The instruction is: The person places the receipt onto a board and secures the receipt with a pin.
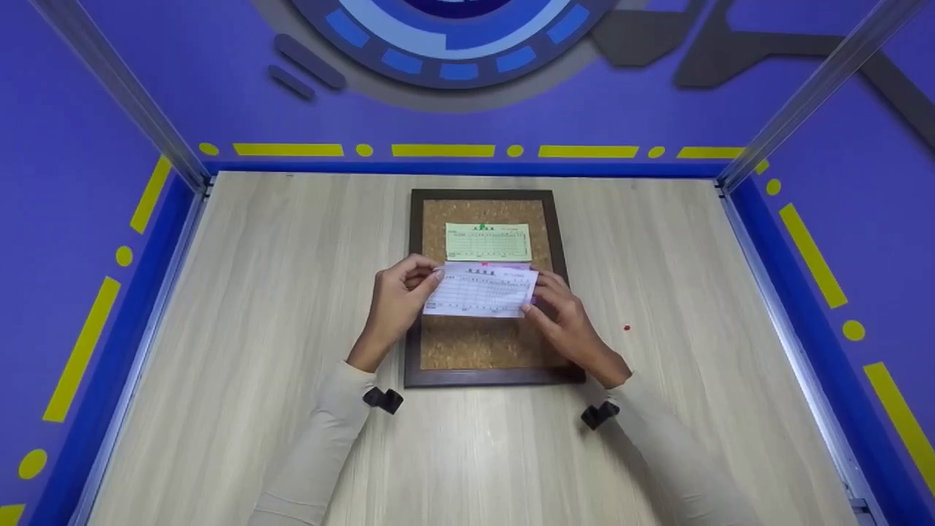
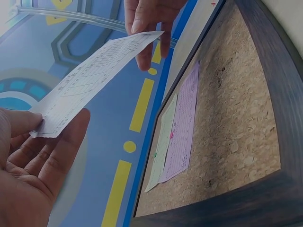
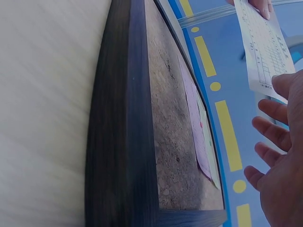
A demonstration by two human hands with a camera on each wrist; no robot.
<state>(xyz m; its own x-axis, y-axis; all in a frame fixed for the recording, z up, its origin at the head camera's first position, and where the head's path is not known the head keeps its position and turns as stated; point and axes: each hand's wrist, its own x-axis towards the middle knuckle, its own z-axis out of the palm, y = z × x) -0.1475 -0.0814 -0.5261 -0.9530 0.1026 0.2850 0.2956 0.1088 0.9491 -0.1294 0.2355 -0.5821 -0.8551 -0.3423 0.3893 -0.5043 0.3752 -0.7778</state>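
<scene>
A white printed form slip is held up above the cork board. My left hand pinches its left end between thumb and fingers, and my right hand pinches the right end. Behind it a green slip lies on the upper cork, with a green pin at its edge. A purple slip with a pink-red pin lies just below the green one; from the head view the white slip hides most of it. In the right wrist view the white slip stands apart from the cork.
The board's dark wooden frame lies on a pale wood-grain table. To the right of the board is a small red object, perhaps a pin. Blue walls with yellow marks enclose the table at the back and both sides.
</scene>
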